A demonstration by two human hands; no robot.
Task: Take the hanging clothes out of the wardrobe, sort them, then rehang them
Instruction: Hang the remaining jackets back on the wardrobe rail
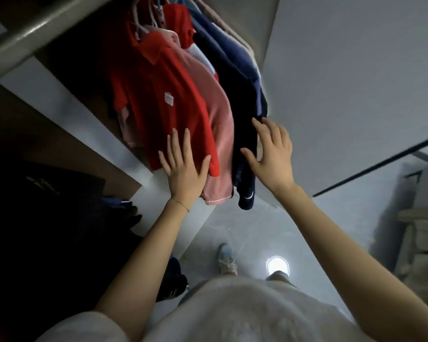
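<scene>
Several shirts hang on hangers from the wardrobe rail (22, 38). A red polo shirt (158, 99) with a white chest label hangs nearest on the left, a pink shirt (218, 134) is behind it, then a dark navy shirt (235, 95) and a blue one (235, 49). My left hand (183, 166) lies with straight, spread fingers against the red shirt's lower hem. My right hand (272, 154) has its fingers spread at the right edge of the navy shirt, holding nothing.
A white wardrobe door (356, 82) stands open on the right. Dark clothes (47, 218) are piled in the wardrobe's lower left. The white floor (245, 230) lies below, with my shoes on it. Wooden furniture (420, 243) stands at the far right.
</scene>
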